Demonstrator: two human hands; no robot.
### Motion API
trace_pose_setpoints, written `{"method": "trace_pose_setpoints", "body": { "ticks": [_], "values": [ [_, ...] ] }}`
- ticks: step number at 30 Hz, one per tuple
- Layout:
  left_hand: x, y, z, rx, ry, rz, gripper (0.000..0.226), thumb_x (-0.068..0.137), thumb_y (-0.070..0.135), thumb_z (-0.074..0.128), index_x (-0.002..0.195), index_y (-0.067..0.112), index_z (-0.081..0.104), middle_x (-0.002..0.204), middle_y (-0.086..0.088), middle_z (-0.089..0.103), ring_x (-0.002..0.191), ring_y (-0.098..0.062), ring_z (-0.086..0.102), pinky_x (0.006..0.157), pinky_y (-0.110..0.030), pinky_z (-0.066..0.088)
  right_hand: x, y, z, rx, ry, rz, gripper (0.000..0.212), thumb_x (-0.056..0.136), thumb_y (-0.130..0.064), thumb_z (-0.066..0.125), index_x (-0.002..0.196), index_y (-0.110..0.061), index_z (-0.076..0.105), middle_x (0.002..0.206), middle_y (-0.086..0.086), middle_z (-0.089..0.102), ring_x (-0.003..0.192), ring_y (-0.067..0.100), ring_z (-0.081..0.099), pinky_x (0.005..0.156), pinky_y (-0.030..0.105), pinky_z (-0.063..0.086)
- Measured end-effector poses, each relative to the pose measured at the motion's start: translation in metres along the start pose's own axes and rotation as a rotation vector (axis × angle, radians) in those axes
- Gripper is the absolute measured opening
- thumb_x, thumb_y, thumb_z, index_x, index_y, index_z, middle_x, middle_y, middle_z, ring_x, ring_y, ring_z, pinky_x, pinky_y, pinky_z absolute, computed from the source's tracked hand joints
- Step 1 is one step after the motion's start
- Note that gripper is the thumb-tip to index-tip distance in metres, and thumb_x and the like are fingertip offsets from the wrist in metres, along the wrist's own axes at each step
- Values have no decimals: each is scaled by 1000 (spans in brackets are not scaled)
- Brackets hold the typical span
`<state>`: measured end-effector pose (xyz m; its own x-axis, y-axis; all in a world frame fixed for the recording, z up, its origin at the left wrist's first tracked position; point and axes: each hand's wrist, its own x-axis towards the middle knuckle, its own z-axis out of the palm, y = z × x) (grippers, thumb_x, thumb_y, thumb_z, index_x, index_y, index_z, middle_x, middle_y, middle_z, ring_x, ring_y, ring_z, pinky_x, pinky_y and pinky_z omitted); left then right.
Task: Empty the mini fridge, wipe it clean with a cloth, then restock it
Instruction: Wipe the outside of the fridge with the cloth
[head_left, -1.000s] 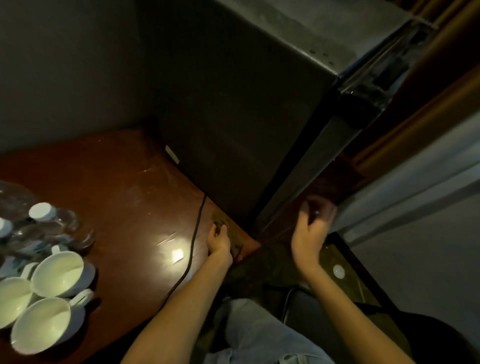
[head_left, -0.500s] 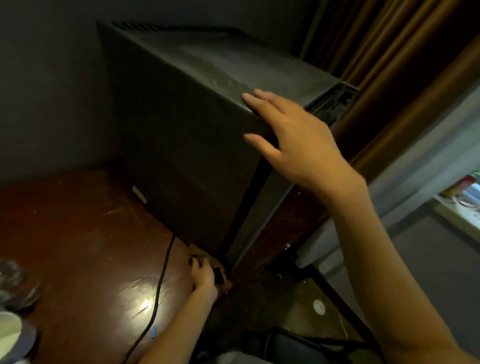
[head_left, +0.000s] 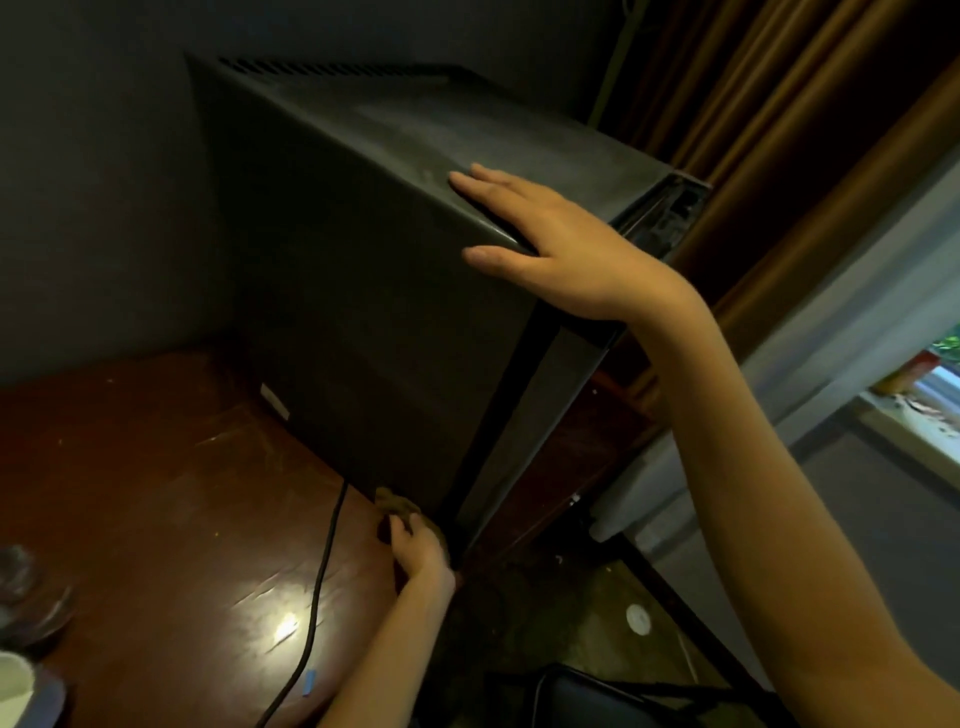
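The mini fridge (head_left: 363, 312) sits on the worktop (head_left: 156, 493) — best braced by that flat, straight-fingered right hand (head_left: 561, 244) on top while the left hand (head_left: 423, 553), fingers (head_left: 401, 527) gripping the cloth (head_left: 392, 503), wipes its lower corner.

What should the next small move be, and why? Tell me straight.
Probably drag the cloth along the lower side edge of the mini fridge. The left hand grips it at the fridge's front bottom corner on the table, while the right hand lies flat on the top, seemingly to steady the fridge.
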<state>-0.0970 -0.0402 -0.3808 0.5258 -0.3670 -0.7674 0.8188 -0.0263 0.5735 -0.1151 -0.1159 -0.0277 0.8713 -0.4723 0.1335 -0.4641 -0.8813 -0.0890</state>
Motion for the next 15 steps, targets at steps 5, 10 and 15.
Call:
{"method": "trace_pose_setpoints", "body": {
  "ticks": [5,10,15],
  "values": [
    [-89,18,32,-20,-50,411,48,103,7,37,150,9,27,153,-11,32,139,-18,34,96,-2,27,-1,0,0,2,-7,-19,64,99,-41,47,154,-26,18,161,-1,15,147,12,13,112,19,10],
    [-173,44,54,13,-306,812,44,103,10,37,143,26,30,155,2,28,135,10,30,108,-10,30,-1,0,-2,6,-21,-24,64,99,-41,47,154,-26,18,161,-1,15,147,12,13,115,24,11],
    [-167,70,68,149,-425,1287,49,102,25,35,148,9,31,159,-3,18,148,-15,14,120,-40,22,-2,0,-3,30,-45,-1,63,99,-41,46,154,-29,16,161,-4,13,147,9,10,109,17,7]
  ]
}}
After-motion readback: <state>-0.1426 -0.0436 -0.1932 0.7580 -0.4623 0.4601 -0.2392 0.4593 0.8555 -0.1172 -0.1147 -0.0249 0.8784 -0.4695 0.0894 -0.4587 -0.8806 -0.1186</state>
